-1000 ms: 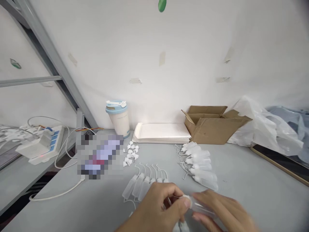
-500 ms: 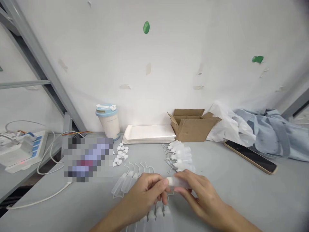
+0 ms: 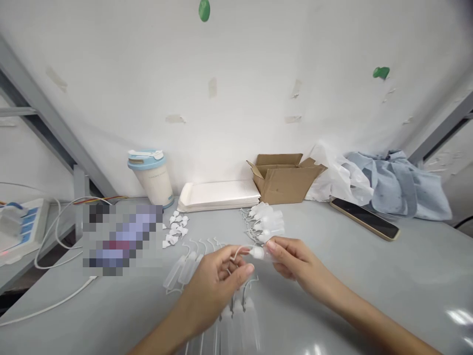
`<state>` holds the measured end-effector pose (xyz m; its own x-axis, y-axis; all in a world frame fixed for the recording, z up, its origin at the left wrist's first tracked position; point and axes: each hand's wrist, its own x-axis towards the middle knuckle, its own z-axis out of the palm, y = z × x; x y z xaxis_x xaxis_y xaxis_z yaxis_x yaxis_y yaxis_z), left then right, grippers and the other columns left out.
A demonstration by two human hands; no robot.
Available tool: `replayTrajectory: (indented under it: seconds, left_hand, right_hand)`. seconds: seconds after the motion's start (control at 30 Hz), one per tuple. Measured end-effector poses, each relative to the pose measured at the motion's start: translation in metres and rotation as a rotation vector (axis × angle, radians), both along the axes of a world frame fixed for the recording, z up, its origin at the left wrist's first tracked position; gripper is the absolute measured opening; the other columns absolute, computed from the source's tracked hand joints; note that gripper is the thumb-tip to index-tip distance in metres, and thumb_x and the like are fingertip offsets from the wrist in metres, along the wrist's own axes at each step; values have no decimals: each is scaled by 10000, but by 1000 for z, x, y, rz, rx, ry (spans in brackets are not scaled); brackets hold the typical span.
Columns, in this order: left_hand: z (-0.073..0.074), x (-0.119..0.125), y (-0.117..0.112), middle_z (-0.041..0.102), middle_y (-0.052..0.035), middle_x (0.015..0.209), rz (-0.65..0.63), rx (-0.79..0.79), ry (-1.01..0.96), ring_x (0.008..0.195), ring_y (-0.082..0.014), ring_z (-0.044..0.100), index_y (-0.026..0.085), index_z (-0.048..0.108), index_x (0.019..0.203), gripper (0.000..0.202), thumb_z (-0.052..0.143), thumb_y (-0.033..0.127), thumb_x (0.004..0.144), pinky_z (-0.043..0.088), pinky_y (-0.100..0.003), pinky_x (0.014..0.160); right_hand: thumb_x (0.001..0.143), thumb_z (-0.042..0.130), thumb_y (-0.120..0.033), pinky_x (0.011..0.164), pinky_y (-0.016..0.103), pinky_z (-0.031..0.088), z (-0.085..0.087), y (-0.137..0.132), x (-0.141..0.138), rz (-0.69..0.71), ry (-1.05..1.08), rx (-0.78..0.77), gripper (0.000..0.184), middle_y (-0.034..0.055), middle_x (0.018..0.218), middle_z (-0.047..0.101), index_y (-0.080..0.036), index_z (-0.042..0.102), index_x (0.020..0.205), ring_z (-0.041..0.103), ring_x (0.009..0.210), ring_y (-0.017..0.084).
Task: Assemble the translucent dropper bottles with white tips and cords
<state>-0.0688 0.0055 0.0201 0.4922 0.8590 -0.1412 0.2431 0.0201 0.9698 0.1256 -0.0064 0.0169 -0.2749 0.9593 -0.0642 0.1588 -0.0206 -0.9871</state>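
Note:
My right hand [image 3: 295, 259] pinches a small translucent plastic bottle lying sideways, its white cap [image 3: 257, 253] pointing left. A thin white cord runs from the cap end toward my left hand [image 3: 221, 278]. That hand is beside the cap, with thumb and forefinger apart and the other fingers curled; its forefinger tip is close to the cord. Similar bottles with cords lie left of my left hand [image 3: 178, 271], more lie below it [image 3: 240, 323], and a stacked group [image 3: 268, 222] sits behind my right hand.
Small white pieces [image 3: 176, 228] lie near a lidded cup [image 3: 152, 181]. White envelopes [image 3: 219, 194] and an open cardboard box [image 3: 290, 183] stand along the wall. At right are a plastic bag [image 3: 334, 172], a phone [image 3: 365, 218] and blue cloth [image 3: 402, 185]. A power strip [image 3: 27, 227] is far left.
My left thumb and forefinger have come off the cap and spread apart. The bottle has moved slightly up in my right hand, and its cord now shows. The view has shifted.

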Motion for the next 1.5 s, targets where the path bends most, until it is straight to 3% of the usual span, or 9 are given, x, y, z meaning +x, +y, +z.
replayTrajectory:
  seconds: [0.2, 0.33, 0.5, 0.77, 0.93, 1.1, 1.27, 1.4, 1.5]
  left_hand:
    - [-1, 4, -5, 477, 18, 591, -21, 103, 211, 565, -119, 448, 167, 554, 662, 372, 429, 460, 855, 336, -209, 498]
    - [2, 4, -4, 521, 11, 620, -84, 43, 213, 586, -124, 473, 175, 595, 702, 377, 430, 482, 844, 353, -203, 514]
    - [8, 0, -1, 502, 23, 598, -37, -25, 163, 599, -123, 475, 185, 602, 704, 360, 474, 500, 820, 377, -209, 574]
    - [2, -1, -4, 567, 2, 592, -37, 37, 144, 566, -135, 495, 197, 618, 657, 364, 485, 497, 817, 390, -223, 538]
    - [-2, 2, -7, 610, -6, 599, 62, 364, 227, 574, -171, 540, 243, 633, 650, 277, 509, 426, 816, 413, -261, 568]
    - [-11, 1, -5, 662, -30, 726, 41, 798, 222, 643, -186, 586, 248, 644, 825, 115, 529, 248, 828, 446, -263, 605]
    - [-8, -5, 7, 666, -47, 822, 3, 902, 285, 748, -180, 598, 204, 606, 929, 136, 490, 231, 865, 460, -264, 684]
    - [2, -29, 33, 674, -61, 892, 256, 849, 473, 768, -198, 602, 185, 621, 912, 209, 445, 287, 869, 454, -286, 697]
    - [3, -58, 59, 684, -73, 918, 327, 825, 668, 840, -254, 600, 183, 640, 888, 238, 432, 286, 834, 441, -336, 738]
  right_hand:
    - [907, 394, -489, 501, 221, 264, -2, -9, -3, 45, -205, 72, 422, -51, 569, 359, -168, 465, 644, 321, 526, 81]
    - [929, 374, -438, 556, 220, 345, 8, -17, -6, 60, -367, 138, 357, -6, 677, 558, -183, 603, 829, 475, 633, 114]
    - [919, 426, -323, 652, 246, 433, 17, -21, -5, 58, -414, 267, 209, 21, 828, 631, -204, 583, 986, 564, 747, 144]
    - [938, 372, -280, 632, 242, 428, 10, -21, -7, 26, -318, 320, 251, 15, 749, 618, -183, 591, 865, 555, 680, 132]
    - [924, 391, -405, 537, 221, 336, 0, -13, -7, 26, -194, 83, 340, -29, 609, 451, -164, 562, 756, 411, 571, 99]
    - [904, 406, -465, 488, 215, 259, 2, -11, -6, 29, -105, 36, 382, -55, 566, 329, -156, 546, 728, 298, 518, 82]
    - [914, 412, -411, 531, 230, 330, 2, -11, -5, -80, -216, 238, 310, -12, 645, 491, -175, 604, 853, 408, 573, 108]
    - [910, 435, -375, 546, 244, 393, -6, 2, 7, -259, -386, 461, 265, 44, 852, 632, -194, 604, 1006, 511, 638, 138]
    - [916, 417, -375, 525, 262, 407, -11, 16, 20, -386, -573, 603, 290, 54, 851, 643, -184, 590, 1049, 502, 579, 136]
